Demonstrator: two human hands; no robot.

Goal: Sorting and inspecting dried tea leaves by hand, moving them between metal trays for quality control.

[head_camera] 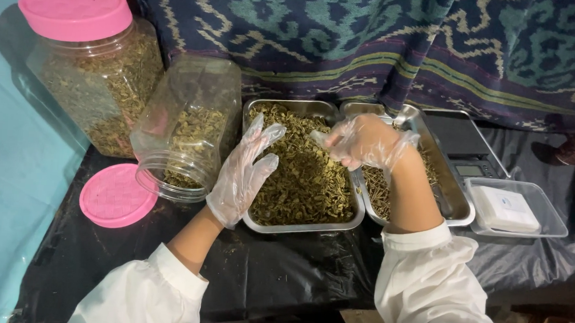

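Dried leaves [303, 176] in steel tray [310, 227], pinched by right hand [365, 143], pink-lidded jar [93, 70] left.

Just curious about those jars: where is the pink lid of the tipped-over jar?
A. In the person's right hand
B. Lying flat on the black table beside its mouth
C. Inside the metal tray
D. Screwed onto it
B: the pink lid lies flat on the black table, just by the open mouth of the tipped jar.
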